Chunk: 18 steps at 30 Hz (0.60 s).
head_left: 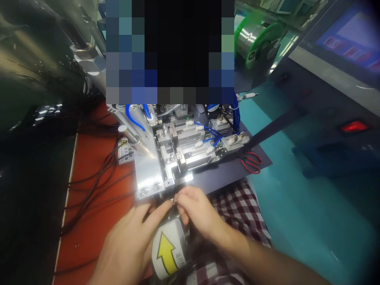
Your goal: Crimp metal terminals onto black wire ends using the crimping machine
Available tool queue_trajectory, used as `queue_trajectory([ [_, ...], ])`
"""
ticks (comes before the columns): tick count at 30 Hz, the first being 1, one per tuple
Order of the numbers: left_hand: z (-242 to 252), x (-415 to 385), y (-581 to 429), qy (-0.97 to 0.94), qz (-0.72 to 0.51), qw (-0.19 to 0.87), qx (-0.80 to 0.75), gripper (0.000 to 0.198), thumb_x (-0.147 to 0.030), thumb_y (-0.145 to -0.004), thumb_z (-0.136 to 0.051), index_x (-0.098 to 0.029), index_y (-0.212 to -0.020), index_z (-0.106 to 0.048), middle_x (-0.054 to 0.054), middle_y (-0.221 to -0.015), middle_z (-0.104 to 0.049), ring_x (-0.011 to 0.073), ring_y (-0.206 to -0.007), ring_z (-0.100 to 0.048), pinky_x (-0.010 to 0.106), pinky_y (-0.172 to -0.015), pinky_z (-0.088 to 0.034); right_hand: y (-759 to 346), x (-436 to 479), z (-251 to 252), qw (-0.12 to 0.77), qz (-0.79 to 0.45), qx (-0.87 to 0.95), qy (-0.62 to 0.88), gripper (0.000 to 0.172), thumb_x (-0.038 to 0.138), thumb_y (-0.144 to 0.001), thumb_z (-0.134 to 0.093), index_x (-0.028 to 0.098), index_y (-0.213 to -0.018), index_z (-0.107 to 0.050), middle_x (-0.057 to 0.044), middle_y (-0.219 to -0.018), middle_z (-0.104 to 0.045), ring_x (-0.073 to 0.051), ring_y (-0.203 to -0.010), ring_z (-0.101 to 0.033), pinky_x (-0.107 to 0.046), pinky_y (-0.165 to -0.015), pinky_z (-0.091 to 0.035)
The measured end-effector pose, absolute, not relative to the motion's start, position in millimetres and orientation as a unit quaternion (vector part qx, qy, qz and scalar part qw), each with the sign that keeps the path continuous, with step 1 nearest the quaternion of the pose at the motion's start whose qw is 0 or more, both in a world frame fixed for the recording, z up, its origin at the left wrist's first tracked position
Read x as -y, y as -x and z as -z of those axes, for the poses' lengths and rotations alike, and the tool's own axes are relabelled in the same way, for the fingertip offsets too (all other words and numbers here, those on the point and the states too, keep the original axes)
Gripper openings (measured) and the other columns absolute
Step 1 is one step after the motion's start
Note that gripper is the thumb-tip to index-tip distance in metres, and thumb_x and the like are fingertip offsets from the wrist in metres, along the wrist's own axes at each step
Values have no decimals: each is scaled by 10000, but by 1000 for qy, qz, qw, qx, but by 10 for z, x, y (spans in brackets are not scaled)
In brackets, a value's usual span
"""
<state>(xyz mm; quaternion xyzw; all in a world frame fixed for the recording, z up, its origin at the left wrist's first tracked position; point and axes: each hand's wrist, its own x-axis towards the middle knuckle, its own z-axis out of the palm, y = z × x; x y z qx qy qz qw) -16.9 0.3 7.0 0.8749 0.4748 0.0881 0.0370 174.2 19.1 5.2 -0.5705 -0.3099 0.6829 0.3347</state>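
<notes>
My right hand (197, 208) is closed in a pinch at the front edge of a metal machine (190, 144), its fingertips on a small shiny metal piece (173, 200). From the left, my left hand (129, 231) reaches to the same spot. Its thumb tip touches the piece, while the other fingers curl partly out of sight under the machine's plate (150, 174); what they grip is hidden. Just below both hands is a white rounded cover (154, 253) bearing a yellow arrow (166, 251).
Red-handled snips (252, 163) lie on the dark base plate (221, 180) at right. Black cables (97, 186) cross the orange surface (77, 225) at left. A green-flanged wire spool (252, 37) and a screen (350, 39) stand at the upper right. Blue air tubes (212, 132) run over the machine.
</notes>
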Motion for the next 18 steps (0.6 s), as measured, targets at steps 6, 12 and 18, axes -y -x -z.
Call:
queue_trajectory([
  [6, 38, -20, 244, -864, -193, 101, -453, 348, -182, -964, -416, -277, -1235, -611, 41, -1078, -648, 160, -908, -661, 217, -732, -525, -1811, -158, -5, 341, -685, 336, 550, 287, 334, -964, -464, 170, -736, -523, 70, -540, -523, -70, -427, -468, -219, -516, -377],
  [12, -28, -97, 320, -914, -147, 4, -379, 355, -181, -949, -451, -223, -1274, -587, 75, -1075, -640, 188, -909, -667, 239, -708, -526, -1778, -127, -7, 314, -597, 453, 583, 328, 334, -986, -416, 207, -684, -435, 57, -576, -471, -107, -541, -490, -244, -569, -389],
  [18, 1, -97, 345, -918, -141, -6, -371, 388, -147, -949, -433, -218, -1302, -576, 68, -997, -612, 171, -814, -634, 230, -628, -479, -1804, -105, 114, 360, -554, 484, 575, 296, 322, -978, -373, 211, -713, -444, 37, -632, -459, -129, -614, -446, -267, -582, -347],
])
